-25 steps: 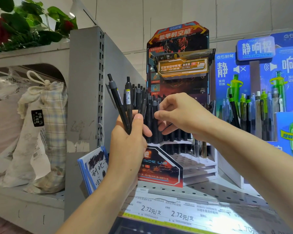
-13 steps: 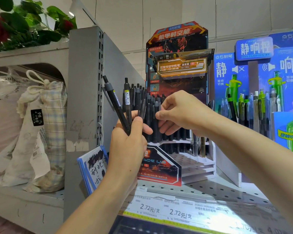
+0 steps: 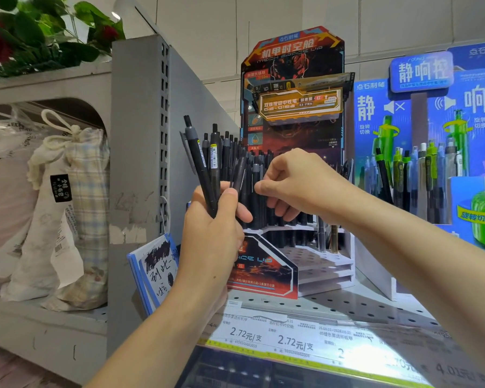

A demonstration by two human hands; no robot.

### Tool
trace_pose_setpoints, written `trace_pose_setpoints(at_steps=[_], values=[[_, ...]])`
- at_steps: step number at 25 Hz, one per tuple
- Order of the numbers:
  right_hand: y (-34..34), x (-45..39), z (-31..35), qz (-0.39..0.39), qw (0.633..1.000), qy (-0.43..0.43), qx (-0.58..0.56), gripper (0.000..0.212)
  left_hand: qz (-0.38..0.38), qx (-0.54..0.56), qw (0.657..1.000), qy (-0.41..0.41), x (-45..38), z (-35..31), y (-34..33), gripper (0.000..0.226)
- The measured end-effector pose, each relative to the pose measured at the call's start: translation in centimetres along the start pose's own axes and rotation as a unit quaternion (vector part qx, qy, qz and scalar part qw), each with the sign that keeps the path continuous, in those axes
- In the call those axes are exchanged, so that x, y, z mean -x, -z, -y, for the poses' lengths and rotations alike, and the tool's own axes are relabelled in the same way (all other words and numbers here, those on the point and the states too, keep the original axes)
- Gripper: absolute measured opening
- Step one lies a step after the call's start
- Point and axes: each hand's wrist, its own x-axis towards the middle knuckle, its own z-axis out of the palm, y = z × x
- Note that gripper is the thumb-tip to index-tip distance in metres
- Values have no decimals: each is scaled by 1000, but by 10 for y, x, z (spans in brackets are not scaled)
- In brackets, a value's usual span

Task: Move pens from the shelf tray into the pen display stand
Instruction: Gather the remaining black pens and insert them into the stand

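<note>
Holding a bundle of black pens upright, the left hand has its fingers and thumb curled around their lower ends, in front of the left side of the pen display stand. The right hand pinches one black pen between thumb and forefinger, just beside the bundle; whether this pen already sits in a hole of the stand or is only held in front of it, I cannot tell.

The step in hand seems to be the feeding of pens one at a time from the bundle into the stand. The upper tier of the stand is already crowded with dark pens, while the lower white tier shows many free holes near its front edge. The next move, I think, calls for guiding the pinched pen straight down into a free hole without knocking its neighbours, and then for taking another pen from the bundle. The shelf tray named in the task is not visible here.

The stand rests on a grey perforated shelf, near its left end, with price labels along the front edge. To the right stands a blue display with green and grey pens. To the left, past a grey upright panel, a cloth bag lies on another shelf, with plants above.
</note>
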Motion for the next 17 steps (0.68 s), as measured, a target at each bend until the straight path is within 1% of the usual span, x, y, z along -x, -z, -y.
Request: trace_pose_setpoints(at_steps=[1,2,3,4,5,6,7,10,12,14,17], values=[[0,1,1,-20,999,17,35,22,2,1,1000,6,0,0,0,20],[-1,3,1,-36,998,32,34,21,5,3,1000,9,0,-1,-1,20],[0,4,2,-35,998,39,-19,19,9,3,1000,12,1,-2,-1,19],[1,6,4,-14,993,37,-108,18,14,-1,1000,14,1,-2,-1,20],[3,7,7,23,980,28,-197,17,19,-7,1000,14,2,-2,-1,21],[5,9,9,60,963,20,-262,17,23,-11,1000,13,2,-3,-1,24],[6,9,9,84,953,15,-291,18,27,-11,1000,10,2,-3,-1,25],[8,8,6,110,949,8,-297,30,53,-3,999,11,3,-5,-3,26],[8,9,6,109,948,1,-298,30,57,-5,998,12,4,-6,-3,26],[8,9,8,94,942,-3,-321,25,54,-23,998,13,5,-6,-2,27],[10,6,7,33,929,-15,-369,24,54,-45,997,24,8,-6,0,30]])
